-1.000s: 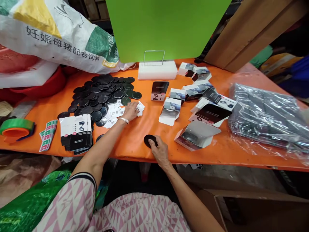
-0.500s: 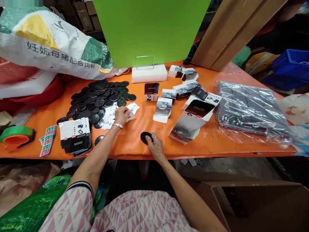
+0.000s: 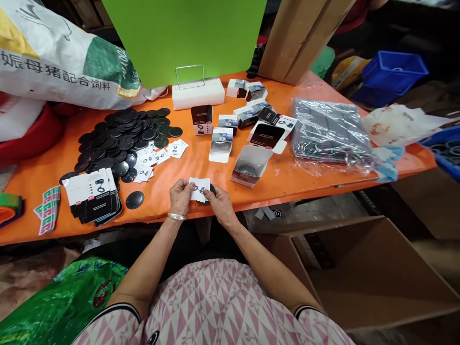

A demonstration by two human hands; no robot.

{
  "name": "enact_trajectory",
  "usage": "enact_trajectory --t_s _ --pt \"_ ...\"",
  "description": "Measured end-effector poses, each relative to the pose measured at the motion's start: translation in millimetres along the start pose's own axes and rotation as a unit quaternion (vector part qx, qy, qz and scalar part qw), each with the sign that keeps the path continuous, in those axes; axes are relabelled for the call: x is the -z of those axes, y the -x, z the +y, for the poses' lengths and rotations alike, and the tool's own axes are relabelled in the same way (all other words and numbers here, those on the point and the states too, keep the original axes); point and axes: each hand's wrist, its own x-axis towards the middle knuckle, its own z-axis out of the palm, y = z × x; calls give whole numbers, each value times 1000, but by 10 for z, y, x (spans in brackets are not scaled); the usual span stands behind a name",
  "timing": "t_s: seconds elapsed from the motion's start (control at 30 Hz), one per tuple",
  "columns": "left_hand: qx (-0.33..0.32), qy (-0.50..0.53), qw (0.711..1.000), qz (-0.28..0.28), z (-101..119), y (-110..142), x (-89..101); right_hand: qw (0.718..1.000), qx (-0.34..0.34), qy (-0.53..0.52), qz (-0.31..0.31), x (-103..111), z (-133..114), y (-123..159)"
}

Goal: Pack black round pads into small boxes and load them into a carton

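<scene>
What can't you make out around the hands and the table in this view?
Head view:
Black disc: right hand and paper slip cover most of it.
Lower discs in the pile: buried under the top ones.
Small slips' print: too small to read.
Blue crate: cut off by the right edge.

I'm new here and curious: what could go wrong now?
The paper slip held between the left hand and right hand could crease or drop. The black disc by the right hand, near the table's edge, could fall. Loose slips touching the disc pile could get lost among them.
</scene>
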Motion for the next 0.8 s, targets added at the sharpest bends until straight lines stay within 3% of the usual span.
enact_trajectory --t_s 0.23,0.37,0.47,0.63,0.8 --pt "16 5 1000 2 42 42 -30 990 -76 -116 0 182 27 -12" --pt "27 -2 999 -34 27 75 -45 995 -51 -82 39 181 49 -12" --pt "17 2 1000 -22 -20 91 -42 991 -39 -111 58 196 36 -15" --pt "-27 -11 1000 -5 -83 90 0 992 -48 -113 31 231 10 26" --pt "57 32 998 -5 -133 100 -28 985 -75 -153 -13 166 47 59"
